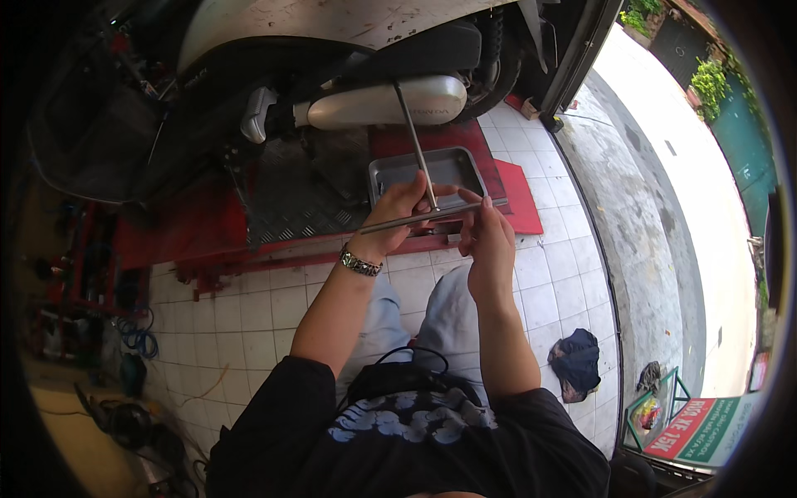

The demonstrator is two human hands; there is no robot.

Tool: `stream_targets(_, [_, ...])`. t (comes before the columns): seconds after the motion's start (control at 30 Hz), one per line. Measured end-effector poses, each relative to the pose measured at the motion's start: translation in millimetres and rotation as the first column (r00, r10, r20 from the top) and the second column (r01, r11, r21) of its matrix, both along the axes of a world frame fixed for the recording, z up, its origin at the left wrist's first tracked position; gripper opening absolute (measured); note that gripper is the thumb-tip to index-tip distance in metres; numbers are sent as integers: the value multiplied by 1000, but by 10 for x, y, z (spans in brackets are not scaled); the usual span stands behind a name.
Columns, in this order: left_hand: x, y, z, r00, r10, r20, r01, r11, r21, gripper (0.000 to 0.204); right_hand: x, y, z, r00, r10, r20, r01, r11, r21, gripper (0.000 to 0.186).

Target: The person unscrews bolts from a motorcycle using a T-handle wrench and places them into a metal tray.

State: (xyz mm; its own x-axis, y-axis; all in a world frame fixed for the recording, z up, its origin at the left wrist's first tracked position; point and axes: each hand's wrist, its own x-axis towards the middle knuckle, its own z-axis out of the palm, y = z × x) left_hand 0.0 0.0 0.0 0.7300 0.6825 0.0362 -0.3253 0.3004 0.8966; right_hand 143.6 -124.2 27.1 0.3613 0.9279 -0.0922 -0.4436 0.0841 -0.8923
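Item 1: T-shaped bar (420, 158), across your 2 hands. Right hand (488, 236): fingers pinched on the crossbar's right end, likely to balance it. Left hand (395, 214): fingers curled narrow at the joint, seemingly to steady the shaft.
Item 2: metal tray (455, 170), on the red stand (523, 207), perhaps keeping loose bits together.
Item 3: scooter's silver cover (382, 105), beyond; shaft contact, cannot tell.

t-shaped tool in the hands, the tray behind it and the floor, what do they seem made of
T-shaped tool: likely steel, polished or plated, from the bright glint along its thin rods. Tray: probably stainless steel or another metal, given its smooth grey sheen. Floor: probably glazed ceramic tiles, judging by the pale faces and grid of joints, though stone can't be ruled out.
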Motion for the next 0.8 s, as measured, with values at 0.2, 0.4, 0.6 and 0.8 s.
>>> stream_targets(0.2, [5,267,141,991,-129,-41,130,991,17,59,-80,276,408,775,-312,549,191,945,266,38])
stream_targets(0.4, [-19,411,20,969,-243,30,244,970,-11,50,-351,123,692,376,-356,855,237,930,282,36])
stream_targets(0.6, [20,453,-26,970,-237,-60,239,971,27,60,-788,-139,542,346,-253,903,32,965,258,65])
stream_targets(0.8, [31,600,-33,922,-385,-35,387,922,37,71,-860,-238,165,304,90,948,-181,983,-35,71])
